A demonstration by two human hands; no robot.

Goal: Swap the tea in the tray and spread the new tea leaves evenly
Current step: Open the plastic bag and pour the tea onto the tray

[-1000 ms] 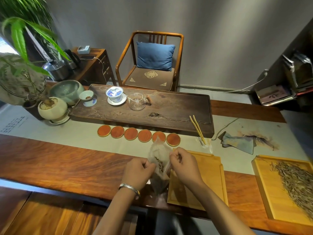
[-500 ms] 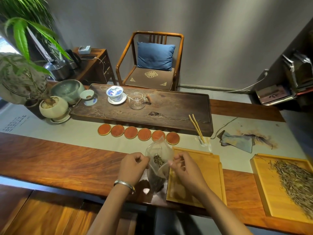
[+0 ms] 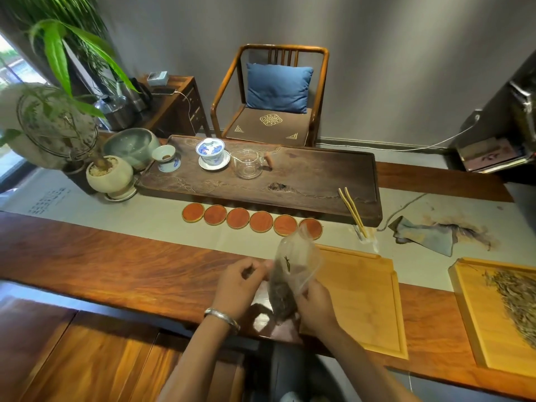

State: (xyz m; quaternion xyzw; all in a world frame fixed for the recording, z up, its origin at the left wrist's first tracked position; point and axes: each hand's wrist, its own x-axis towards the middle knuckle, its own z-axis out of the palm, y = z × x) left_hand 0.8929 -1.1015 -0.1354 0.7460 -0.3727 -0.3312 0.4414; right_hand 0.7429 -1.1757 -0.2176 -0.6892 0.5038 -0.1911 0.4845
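Both hands are being used on the bag in the head view: the left hand is being held with fingers curled at the bag's left edge, seemingly pinching the film, and the right hand is being kept wrapped round its lower right side. The bag is being held upright above the counter, just left of the bare tray, with dark tea gathered at its bottom. The film is being judged thin, limp and slippery, the load light; it is best taken by the lower corners for tipping, with the mouth aimed over the tray. The tray's raised rim is offering a stop for loose leaves, though its near-left corner is being crowded by the right hand. A second tray, well apart on the right, is carrying pale leaves; bare counter is lying between them.
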